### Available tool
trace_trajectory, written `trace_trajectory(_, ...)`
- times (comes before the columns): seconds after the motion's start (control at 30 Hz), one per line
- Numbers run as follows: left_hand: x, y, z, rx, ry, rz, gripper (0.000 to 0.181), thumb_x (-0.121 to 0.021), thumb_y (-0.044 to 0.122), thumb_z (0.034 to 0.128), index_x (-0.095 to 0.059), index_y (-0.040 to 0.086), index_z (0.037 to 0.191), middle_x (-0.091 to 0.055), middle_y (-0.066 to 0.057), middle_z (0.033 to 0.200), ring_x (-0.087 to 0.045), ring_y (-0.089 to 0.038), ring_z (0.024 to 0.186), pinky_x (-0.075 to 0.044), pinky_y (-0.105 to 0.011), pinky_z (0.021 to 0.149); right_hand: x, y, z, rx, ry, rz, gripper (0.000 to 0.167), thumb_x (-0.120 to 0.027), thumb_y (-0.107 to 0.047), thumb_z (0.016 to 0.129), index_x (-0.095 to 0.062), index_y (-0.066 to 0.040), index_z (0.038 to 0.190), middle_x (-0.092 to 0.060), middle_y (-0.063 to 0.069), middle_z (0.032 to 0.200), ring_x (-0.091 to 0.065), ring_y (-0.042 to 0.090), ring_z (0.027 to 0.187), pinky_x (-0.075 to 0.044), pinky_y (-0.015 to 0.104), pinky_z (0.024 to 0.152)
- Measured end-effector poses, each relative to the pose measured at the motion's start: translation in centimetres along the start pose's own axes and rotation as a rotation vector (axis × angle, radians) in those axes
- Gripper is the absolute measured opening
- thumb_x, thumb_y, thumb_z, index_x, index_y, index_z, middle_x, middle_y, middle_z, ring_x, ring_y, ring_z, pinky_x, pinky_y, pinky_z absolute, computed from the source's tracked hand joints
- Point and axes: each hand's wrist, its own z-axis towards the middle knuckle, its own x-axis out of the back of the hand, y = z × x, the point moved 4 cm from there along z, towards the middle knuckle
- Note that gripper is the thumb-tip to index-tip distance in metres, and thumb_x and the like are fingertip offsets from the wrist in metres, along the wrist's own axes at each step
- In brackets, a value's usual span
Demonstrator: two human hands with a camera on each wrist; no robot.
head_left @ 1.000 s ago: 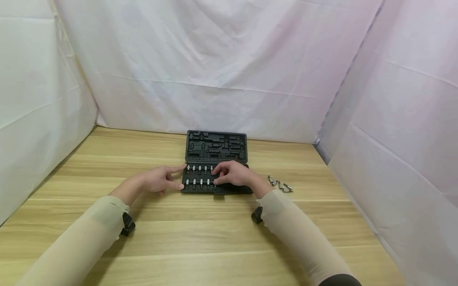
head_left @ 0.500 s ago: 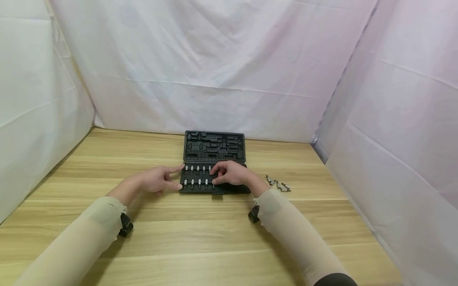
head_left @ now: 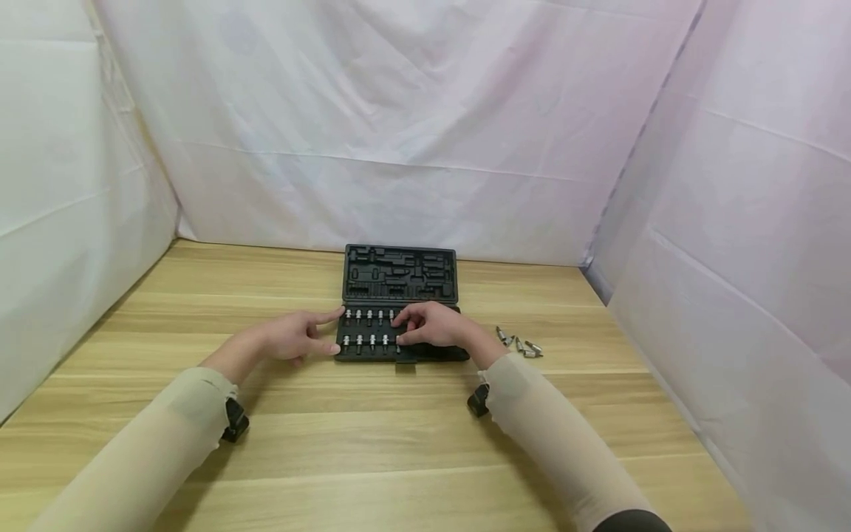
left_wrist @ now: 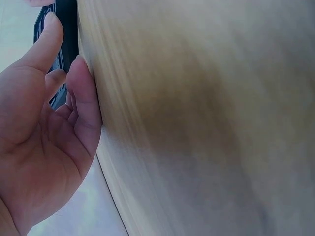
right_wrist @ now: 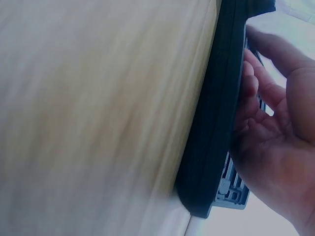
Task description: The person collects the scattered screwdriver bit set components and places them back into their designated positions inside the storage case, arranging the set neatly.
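In the head view a black case (head_left: 425, 353) lies unfolded, with silver sockets (head_left: 372, 340) in two rows in its near half. The left hand (head_left: 289, 336) touches the case's left side, its index finger and thumb stretched apart. Over the middle of the near half, the right hand (head_left: 435, 325) has its index fingertip at the upper row's last visible socket (head_left: 391, 315) and its thumb at the lower row's. The left wrist view shows the left hand (left_wrist: 44, 123) with its thumb extended; the right wrist view shows the right hand (right_wrist: 275, 118) partly hidden behind the case's edge (right_wrist: 206, 128).
Several loose sockets (head_left: 530, 352) lie on the wooden table (head_left: 332, 443) to the right of the case, near the right wrist. The case's lid (head_left: 400, 297) leans up at the back, close to the white cloth wall (head_left: 372, 199). More white cloth stands on both sides.
The head view has shifted slightly. Both hands keep the same places at the case, with no visible change in the sockets.
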Motion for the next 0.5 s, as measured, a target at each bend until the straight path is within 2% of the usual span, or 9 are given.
trace_trajectory(0.2,0.1,0.1,0.0,-0.01,0.0,-0.015,0.094,-0.076,0.043,0.1045,-0.02,0.023,0.177,-0.058,-0.012,0.095,-0.053,-0.017,0.063,-0.055,-0.035,0.064,0.4,0.2,-0.7,0.024,0.017,0.027,0.029,-0.076,-0.037,0.105,-0.077,-0.026,0.133,-0.074,-0.001,0.106,-0.063,0.018,0.088,-0.052,0.036,0.081)
trace_trajectory(0.33,0.0,0.0,0.0,-0.009,-0.004,-0.016,0.094,-0.076,0.043,0.1045,-0.02,0.023,0.177,-0.056,-0.011,0.093,-0.052,-0.017,0.063,-0.056,-0.034,0.065,0.8,0.1,-1.6,0.054,0.029,0.03,0.032,-0.073,-0.037,0.107,-0.075,-0.022,0.136,-0.074,-0.001,0.111,-0.067,0.016,0.095,-0.055,0.036,0.085)
trace_trajectory(0.5,0.0,0.0,0.0,-0.006,-0.007,-0.015,0.094,-0.075,0.043,0.1048,-0.019,0.023,0.177,-0.054,-0.008,0.09,-0.051,-0.016,0.062,-0.055,-0.035,0.064,2.0,0.8,-3.1,0.093,0.095,0.069,0.032,-0.072,-0.036,0.108,-0.076,-0.018,0.135,-0.075,0.001,0.113,-0.069,0.022,0.099,-0.057,0.037,0.084)
